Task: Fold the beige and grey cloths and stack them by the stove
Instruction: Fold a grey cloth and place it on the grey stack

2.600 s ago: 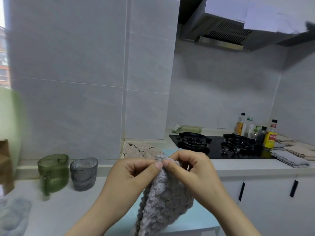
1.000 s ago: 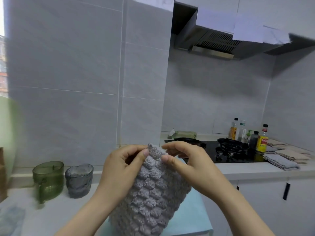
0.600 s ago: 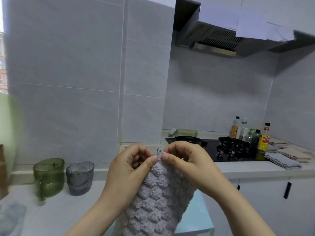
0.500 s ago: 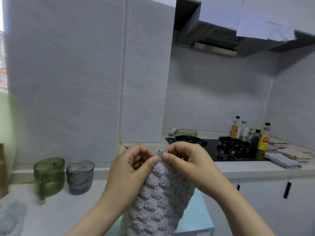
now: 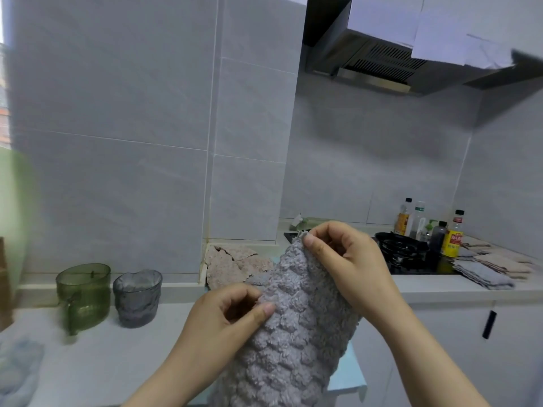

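Grey cloth (image 5: 291, 333) bottom off-frame.

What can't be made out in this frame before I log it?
Head view:
- lower end of the grey cloth: cut off by the bottom edge.
- cloths in the stack by the stove: too far to count.
- labels on the bottles: too small to read.
- stove's left burner: hidden behind the right hand.

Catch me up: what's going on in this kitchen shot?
A person holds a grey cloth up above the counter with both hands. The right hand pinches its top corner; the left hand pinches an edge lower down. A beige cloth lies crumpled on the counter behind it, and several folded cloths already sit right of the stove.
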Motion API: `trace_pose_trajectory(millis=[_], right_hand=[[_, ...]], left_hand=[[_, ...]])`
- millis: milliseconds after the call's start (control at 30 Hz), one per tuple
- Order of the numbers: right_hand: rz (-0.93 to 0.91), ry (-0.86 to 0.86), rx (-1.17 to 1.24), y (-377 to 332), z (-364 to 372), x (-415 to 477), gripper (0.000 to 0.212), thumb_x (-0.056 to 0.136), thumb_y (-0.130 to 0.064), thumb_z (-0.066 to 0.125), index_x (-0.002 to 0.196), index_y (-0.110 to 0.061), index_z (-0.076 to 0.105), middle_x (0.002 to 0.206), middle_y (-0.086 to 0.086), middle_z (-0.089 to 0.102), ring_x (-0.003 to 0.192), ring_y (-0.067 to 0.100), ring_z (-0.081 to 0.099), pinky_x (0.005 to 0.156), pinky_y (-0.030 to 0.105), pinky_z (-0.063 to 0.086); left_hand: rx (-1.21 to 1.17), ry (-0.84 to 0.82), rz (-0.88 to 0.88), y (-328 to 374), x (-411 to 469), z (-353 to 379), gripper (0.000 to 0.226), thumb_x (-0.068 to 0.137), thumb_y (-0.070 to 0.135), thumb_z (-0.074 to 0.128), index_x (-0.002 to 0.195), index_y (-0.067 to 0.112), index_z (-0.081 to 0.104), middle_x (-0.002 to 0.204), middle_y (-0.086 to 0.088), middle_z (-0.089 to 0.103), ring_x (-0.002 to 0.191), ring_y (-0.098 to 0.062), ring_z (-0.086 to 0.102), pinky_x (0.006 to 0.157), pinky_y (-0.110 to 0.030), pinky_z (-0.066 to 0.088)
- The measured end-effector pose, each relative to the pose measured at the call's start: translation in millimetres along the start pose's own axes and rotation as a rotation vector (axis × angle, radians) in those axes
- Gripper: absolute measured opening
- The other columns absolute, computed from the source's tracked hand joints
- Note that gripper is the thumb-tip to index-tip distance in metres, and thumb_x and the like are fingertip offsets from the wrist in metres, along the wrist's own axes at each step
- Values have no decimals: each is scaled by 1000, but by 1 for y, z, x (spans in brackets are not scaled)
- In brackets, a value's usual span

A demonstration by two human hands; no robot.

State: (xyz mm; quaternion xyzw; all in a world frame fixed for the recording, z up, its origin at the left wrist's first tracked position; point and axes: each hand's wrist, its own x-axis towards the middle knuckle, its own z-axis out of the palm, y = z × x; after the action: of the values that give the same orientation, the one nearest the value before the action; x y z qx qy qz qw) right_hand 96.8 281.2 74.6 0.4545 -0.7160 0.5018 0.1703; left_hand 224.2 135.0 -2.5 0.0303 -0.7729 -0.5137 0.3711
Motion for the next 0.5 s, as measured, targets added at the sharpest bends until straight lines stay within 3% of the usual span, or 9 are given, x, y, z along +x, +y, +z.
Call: trace_pose_trajectory(millis=[133,267,367,500], right_hand=[[20,66,15,5,-7,5,16,90,-29,65,75,-23,67,72,-6,67,64,1,56,58,13,41],[47,132,20,13,-16,8,15,90,-30,64,76,-24,67,72,-9,67,66,1,57,58,11,41],[64,194,20,20,-23,9,16,91,-30,64,78,-22,67,72,-8,66,66,-1,56,58,11,41],[76,255,21,32,-32,9,15,92,-27,63,79,-20,67,73,-8,66,65,-2,55,57,10,41]], left_hand=[[105,-10,-50,-12,-4,-1,25,76,39,75,66,18,67,56,5,51,54,0,42,54,-15,31],[162,-24,-96,-26,-8,-5,27,74,43,75,69,17,69,61,-7,59,55,-2,44,57,-19,36],[209,-40,-124,-32,-11,-7,19,77,31,75,65,18,68,54,3,54,49,0,41,52,-15,33],[251,-57,-178,-39,-13,-12,13,77,25,76,65,25,72,58,4,64,49,-1,49,54,-21,43]])
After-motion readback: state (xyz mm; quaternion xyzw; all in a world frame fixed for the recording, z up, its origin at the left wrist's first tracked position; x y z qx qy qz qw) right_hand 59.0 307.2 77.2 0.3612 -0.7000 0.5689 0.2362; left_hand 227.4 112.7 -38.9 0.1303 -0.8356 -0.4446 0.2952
